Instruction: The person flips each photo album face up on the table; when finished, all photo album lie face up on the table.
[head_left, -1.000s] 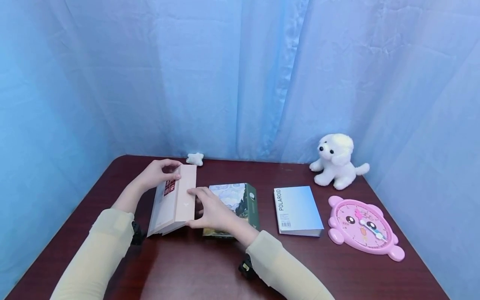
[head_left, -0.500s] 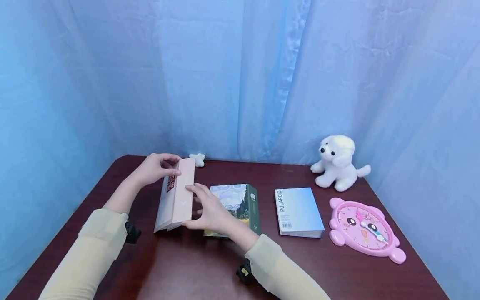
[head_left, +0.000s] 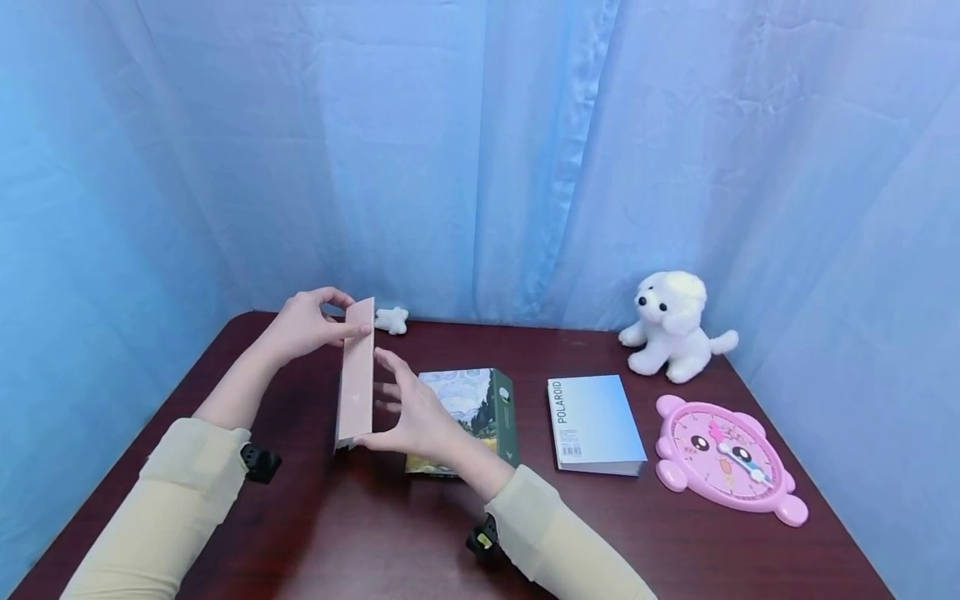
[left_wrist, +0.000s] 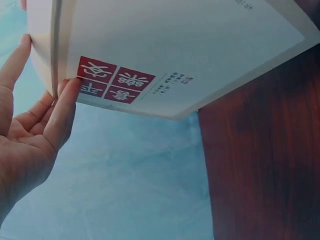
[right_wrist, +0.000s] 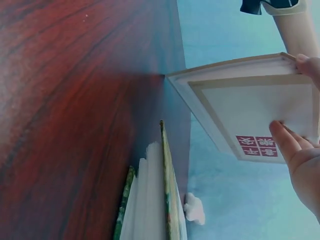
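A pale book (head_left: 356,375) with a pinkish spine is held upright on its edge, left of the green book. My left hand (head_left: 303,325) pinches its far upper end between thumb and fingers. In the left wrist view, my left hand (left_wrist: 35,140) grips near the spine of the pale book (left_wrist: 190,45), beside red printed squares. My right hand (head_left: 420,417) holds the near part, thumb at the near end, fingers spread along the right side. The right wrist view shows my right hand (right_wrist: 305,165) touching the pale book's cover (right_wrist: 250,105); its lower corner is close to the table.
Right of the pale book lies a green illustrated book (head_left: 505,417), then a blue-white album (head_left: 600,421). A white plush dog (head_left: 671,325) sits at the back right, behind a pink clock (head_left: 727,454). A small white plush piece (head_left: 392,321) lies at the back edge.
The pale book has tipped more upright, so its left cover no longer shows from the head. Both hands have moved with it, slightly left, keeping hold; the left hand is also higher.
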